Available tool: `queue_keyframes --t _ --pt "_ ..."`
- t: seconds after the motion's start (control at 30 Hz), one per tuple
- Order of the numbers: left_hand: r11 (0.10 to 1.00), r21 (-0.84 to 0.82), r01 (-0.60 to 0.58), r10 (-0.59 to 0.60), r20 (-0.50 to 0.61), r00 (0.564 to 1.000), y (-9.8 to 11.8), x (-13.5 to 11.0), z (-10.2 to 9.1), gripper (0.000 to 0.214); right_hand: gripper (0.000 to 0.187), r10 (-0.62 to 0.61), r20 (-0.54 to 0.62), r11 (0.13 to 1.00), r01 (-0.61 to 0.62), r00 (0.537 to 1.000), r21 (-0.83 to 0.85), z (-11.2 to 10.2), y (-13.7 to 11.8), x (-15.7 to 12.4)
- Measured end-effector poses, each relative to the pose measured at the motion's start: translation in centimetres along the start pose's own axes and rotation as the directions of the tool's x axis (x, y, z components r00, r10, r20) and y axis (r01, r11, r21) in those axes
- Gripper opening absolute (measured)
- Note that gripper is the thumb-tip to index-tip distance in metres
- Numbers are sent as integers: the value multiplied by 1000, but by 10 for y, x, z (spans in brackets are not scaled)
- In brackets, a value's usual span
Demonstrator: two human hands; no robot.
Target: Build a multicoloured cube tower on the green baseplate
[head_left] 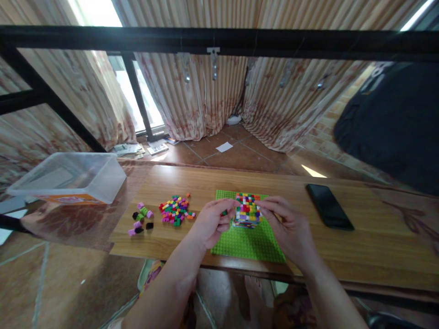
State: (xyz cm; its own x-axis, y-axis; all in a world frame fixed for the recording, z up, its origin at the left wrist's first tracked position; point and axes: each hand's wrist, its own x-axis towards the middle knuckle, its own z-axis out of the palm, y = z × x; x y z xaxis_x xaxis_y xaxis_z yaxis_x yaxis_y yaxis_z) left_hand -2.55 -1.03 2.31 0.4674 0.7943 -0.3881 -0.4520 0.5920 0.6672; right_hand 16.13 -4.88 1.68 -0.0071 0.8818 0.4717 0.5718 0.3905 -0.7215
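Observation:
A multicoloured block of small bricks [247, 210] stands on a green baseplate [248, 244] on the wooden table [370, 237]. My left hand [210, 224] is curled at the block's left side, pinching a small brick that looks green and red. My right hand [288, 226] touches the block's right side with its fingers bent against it. A pile of loose coloured bricks [176, 210] lies left of the plate, and a smaller group of pink, green and black bricks [140, 218] lies further left.
A black phone [328, 206] lies on the table to the right. A clear plastic tub [70, 177] sits upside down at the far left. A black metal frame [219, 41] crosses overhead. Curtains and a tiled floor lie beyond the table.

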Motion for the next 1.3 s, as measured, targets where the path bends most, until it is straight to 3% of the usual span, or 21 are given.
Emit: queue_keyframes --t 0.13,0.27,0.53,1.1,1.3 --pt "987 159 -12 9 21 1000 -2 -4 3 23 18 -83 115 991 95 990 -98 -2 0 -3" --pt "959 282 -30 23 25 999 -3 -6 7 28 16 -148 131 969 170 980 -181 -2 -2 -2" --pt "863 487 -132 91 107 990 -12 -2 5 35 9 -94 103 973 113 990 -199 -1 -1 -1" --pt "864 499 -68 51 47 998 -8 -6 8 42 13 -54 65 980 65 996 -187 -1 0 -2" --pt "932 359 -42 26 50 998 -2 -8 5 38 14 -27 58 978 38 998 -203 0 -3 0"
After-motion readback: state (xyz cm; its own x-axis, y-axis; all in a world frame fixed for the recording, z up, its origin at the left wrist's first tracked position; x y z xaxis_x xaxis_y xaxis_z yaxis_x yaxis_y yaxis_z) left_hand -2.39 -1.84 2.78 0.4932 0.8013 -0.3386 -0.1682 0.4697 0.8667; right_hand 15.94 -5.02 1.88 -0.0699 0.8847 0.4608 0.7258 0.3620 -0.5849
